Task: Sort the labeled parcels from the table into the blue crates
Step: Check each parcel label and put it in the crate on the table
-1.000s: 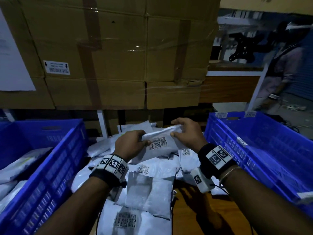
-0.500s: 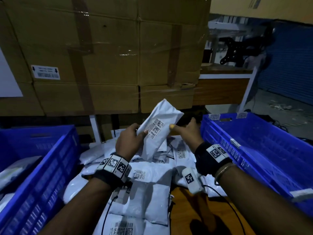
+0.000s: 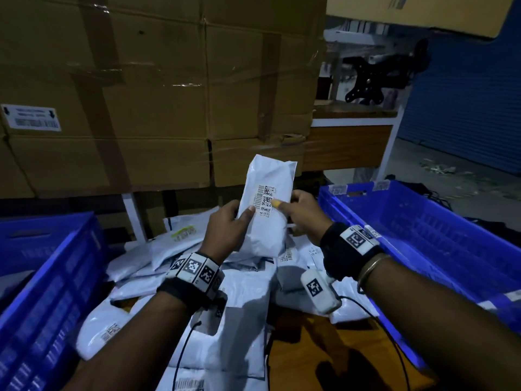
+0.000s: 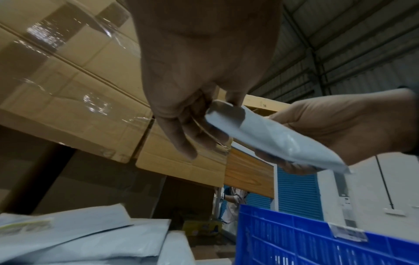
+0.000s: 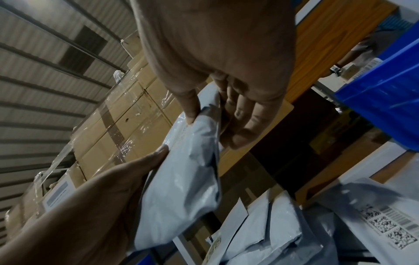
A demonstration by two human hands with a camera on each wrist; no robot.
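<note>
I hold a white parcel (image 3: 265,204) upright above the pile, its barcode label facing me. My left hand (image 3: 228,227) grips its left edge, thumb on the front. My right hand (image 3: 298,210) pinches its right edge, thumb on the label. The left wrist view has the parcel (image 4: 267,136) edge-on between both hands. In the right wrist view the parcel (image 5: 181,179) hangs below my right thumb. A pile of white parcels (image 3: 225,300) covers the table. One blue crate (image 3: 439,249) stands at the right, another blue crate (image 3: 48,292) at the left.
Stacked cardboard boxes (image 3: 169,94) wrapped in film rise right behind the table. Bare wooden tabletop (image 3: 324,348) shows near me on the right. A desk (image 3: 352,136) and a blue shutter (image 3: 465,94) stand further back right. Sensor cables hang from both wrists.
The parcel went from lying flat between my hands to standing upright and higher, label toward me. A person seen at the back right a second ago is out of the head view.
</note>
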